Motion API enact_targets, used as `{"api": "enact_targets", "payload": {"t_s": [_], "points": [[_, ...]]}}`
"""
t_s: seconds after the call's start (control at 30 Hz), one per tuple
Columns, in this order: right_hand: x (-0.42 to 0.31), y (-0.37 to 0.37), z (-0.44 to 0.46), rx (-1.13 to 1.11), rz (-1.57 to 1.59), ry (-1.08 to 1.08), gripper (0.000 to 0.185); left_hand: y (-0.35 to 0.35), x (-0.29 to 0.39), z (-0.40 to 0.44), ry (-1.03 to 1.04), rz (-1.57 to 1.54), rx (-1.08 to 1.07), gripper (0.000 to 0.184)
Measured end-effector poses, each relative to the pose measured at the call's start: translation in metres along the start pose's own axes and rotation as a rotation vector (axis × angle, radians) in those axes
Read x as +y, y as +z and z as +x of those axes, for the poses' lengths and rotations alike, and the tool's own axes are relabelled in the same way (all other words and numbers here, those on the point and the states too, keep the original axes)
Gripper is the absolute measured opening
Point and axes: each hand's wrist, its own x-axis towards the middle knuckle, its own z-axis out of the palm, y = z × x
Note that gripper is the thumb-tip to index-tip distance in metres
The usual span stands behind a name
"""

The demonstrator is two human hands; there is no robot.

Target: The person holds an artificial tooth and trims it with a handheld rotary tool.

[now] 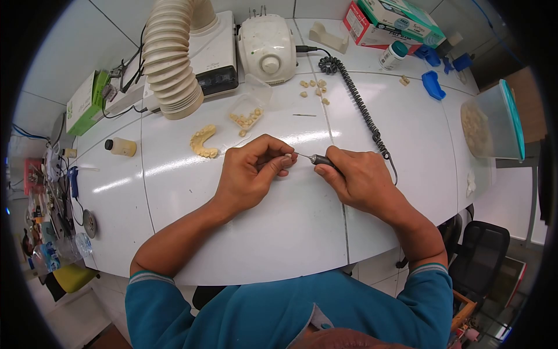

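Note:
My right hand [365, 179] is wrapped round a dark rotary handpiece [323, 161], whose thin bur [303, 155] points left. The tip of the bur reaches the fingertips of my left hand [247, 174]. Those fingers are pinched on a small whitish piece [289, 156], mostly hidden by the fingers; it looks like a tooth. A coiled black cord [360, 100] runs down towards my right hand. Beyond my left hand lies a yellowish dental arch model [201, 141]. Near it, an opened clear plastic box [246, 110] contains several tooth-like pieces, and one more lies just outside.
A white motor unit [267, 49] stands at the back, beside a ribbed suction hose [174, 64]. Several loose tooth pieces [321, 91] and a thin bur [304, 115] lie ahead. A small bottle [121, 146] is at left; a teal-lidded tub [491, 125] is at right.

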Motion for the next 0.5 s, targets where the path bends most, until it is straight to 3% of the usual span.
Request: {"api": "enact_targets", "payload": {"t_s": [0.5], "points": [[-0.0005, -0.0014, -0.001, -0.01, 0.003, -0.004, 0.044, -0.0034, -0.0031, -0.0011, 0.034, 0.095, -0.011, 0.012]]}}
